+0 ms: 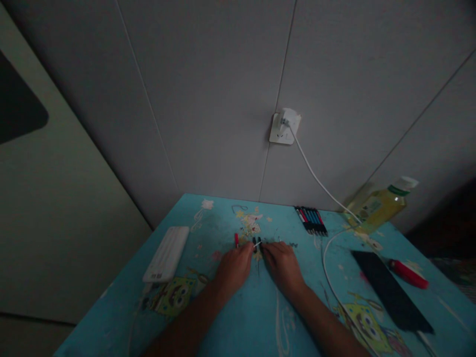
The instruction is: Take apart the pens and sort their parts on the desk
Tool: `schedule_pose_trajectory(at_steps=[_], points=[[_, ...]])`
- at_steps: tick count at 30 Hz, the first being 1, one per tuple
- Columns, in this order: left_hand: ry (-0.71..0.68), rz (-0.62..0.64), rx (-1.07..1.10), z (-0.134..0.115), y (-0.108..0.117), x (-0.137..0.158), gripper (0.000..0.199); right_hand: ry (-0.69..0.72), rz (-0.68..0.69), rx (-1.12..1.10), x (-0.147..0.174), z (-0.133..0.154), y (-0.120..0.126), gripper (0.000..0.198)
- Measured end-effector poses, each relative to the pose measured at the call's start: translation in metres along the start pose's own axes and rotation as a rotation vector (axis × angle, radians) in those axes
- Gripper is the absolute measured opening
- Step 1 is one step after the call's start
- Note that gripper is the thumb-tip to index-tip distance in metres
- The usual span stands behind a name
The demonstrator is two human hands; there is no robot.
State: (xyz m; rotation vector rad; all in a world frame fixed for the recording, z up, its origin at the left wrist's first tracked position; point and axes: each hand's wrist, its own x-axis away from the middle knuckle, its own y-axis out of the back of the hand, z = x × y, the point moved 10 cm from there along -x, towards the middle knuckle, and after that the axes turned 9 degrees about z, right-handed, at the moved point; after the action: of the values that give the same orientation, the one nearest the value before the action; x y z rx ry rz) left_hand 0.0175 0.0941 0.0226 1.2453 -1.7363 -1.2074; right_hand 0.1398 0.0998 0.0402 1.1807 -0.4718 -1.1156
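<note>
Left hand (234, 266) pinches thin white piece (257, 244) – right hand (284, 266) – can't tell its grip

A thin whitish piece (257, 244) slants across the view of two short dark pieces (255, 242), upper ends side by side.

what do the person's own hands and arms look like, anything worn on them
The bare, ungloved left hand and bare, ungloved right hand lead to slim forearms with no sleeve, watch or bracelet visible. The picture is too dim and small to tell about rings or fine markings.
</note>
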Motion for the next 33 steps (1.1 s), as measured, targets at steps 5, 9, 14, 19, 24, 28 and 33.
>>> schedule_pose_trajectory(at_steps=[5, 9, 14, 19, 24, 28, 33], points=[[0.003, 0.045, -0.063, -0.005, -0.002, 0.002, 0.029, -0.040, -0.116, -0.156, 0.006, -0.018, 0.014, 0.028], [0.012, 0.071, -0.087, -0.009, -0.002, 0.004, 0.029, -0.016, -0.161, -0.185, 0.007, -0.020, 0.019, 0.036], [0.012, 0.091, -0.081, -0.011, -0.002, 0.006, 0.029, 0.076, -0.142, -0.160, 0.008, -0.007, 0.021, 0.032], [0.013, 0.092, -0.089, -0.014, 0.000, 0.007, 0.029, 0.098, -0.125, -0.143, 0.007, -0.009, 0.021, 0.022], [0.022, 0.080, -0.094, -0.011, 0.003, 0.009, 0.027, 0.041, -0.110, -0.102, 0.006, -0.021, 0.022, 0.019], [0.131, 0.020, -0.096, 0.004, 0.010, 0.009, 0.027, -0.072, -0.138, 0.011, 0.008, -0.032, 0.026, 0.022], [0.181, -0.025, -0.054, 0.009, 0.012, 0.008, 0.030, -0.148, -0.052, 0.180, 0.002, -0.029, 0.017, 0.022]])
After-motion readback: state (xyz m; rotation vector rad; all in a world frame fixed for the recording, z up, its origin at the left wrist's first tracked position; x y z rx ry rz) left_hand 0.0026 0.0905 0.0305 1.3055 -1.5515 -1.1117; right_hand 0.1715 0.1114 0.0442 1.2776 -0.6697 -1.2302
